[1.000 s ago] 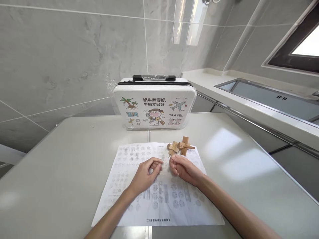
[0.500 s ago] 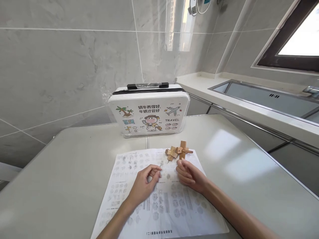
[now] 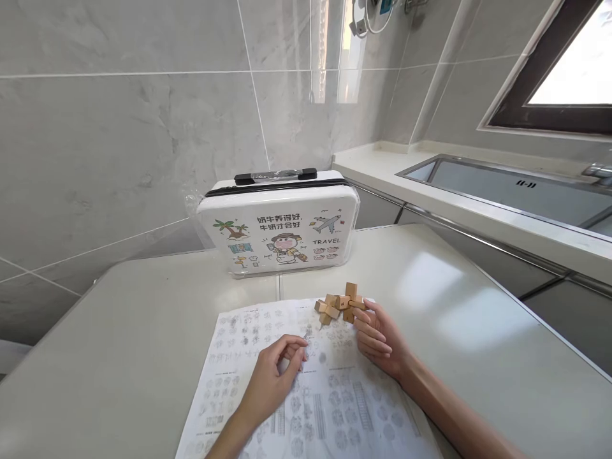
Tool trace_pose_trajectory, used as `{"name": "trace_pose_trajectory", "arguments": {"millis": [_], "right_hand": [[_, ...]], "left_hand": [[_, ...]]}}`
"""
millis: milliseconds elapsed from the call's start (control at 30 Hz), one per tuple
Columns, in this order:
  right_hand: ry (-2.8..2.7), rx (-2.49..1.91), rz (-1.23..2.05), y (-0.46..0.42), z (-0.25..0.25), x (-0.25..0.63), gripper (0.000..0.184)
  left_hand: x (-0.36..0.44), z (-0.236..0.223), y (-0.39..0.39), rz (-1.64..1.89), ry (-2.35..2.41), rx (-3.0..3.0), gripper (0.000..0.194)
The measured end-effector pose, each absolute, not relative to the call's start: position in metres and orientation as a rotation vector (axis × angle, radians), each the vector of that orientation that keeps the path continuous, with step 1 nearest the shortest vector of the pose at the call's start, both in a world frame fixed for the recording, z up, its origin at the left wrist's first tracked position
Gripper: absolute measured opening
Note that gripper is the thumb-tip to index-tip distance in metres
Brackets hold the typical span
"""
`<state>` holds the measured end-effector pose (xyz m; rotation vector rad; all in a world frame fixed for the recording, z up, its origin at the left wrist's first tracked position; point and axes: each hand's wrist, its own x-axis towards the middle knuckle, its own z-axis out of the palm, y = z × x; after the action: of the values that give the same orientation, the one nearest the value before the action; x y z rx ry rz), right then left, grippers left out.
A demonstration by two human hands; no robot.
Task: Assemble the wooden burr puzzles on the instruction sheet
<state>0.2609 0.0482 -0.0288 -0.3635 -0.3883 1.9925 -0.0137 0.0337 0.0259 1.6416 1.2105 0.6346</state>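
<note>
Two interlocking wooden puzzles sit side by side at the far edge of a printed sheet. The left one is a lighter, smaller wooden burr puzzle [image 3: 327,309]; the right one is a browner wooden burr puzzle [image 3: 350,291] with small dark marks on its bars. At the right end of the browner puzzle, my right hand [image 3: 382,338] has its thumb and forefinger closed on a projecting bar. My left hand [image 3: 275,373] rests on the printed sheet [image 3: 229,363], fingers loosely bent, thumb apart, nothing in it.
Behind the sheet stands a white cartoon suitcase [image 3: 282,236] in clear plastic wrap, near the tiled wall. The pale table [image 3: 129,344] carries everything. To the right are a counter [image 3: 363,162] and a sink [image 3: 497,191].
My right hand has moved right and taken hold of the browner puzzle's projecting bar. My left hand stays on the sheet. The camera view has shifted slightly.
</note>
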Motion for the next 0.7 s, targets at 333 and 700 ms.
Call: {"name": "trace_pose_trajectory", "arguments": {"millis": [333,700], "right_hand": [[-0.959,-1.014,1.427,0.023,-0.007,0.239,0.057],[-1.142,-0.669,2.135,-0.008,0.008,0.214,0.057]], "left_hand": [[-0.015,0.025,0.033,0.670,1.161,1.590,0.031],[-0.028,0.011,0.033,0.787,0.836,1.565,0.111]]}}
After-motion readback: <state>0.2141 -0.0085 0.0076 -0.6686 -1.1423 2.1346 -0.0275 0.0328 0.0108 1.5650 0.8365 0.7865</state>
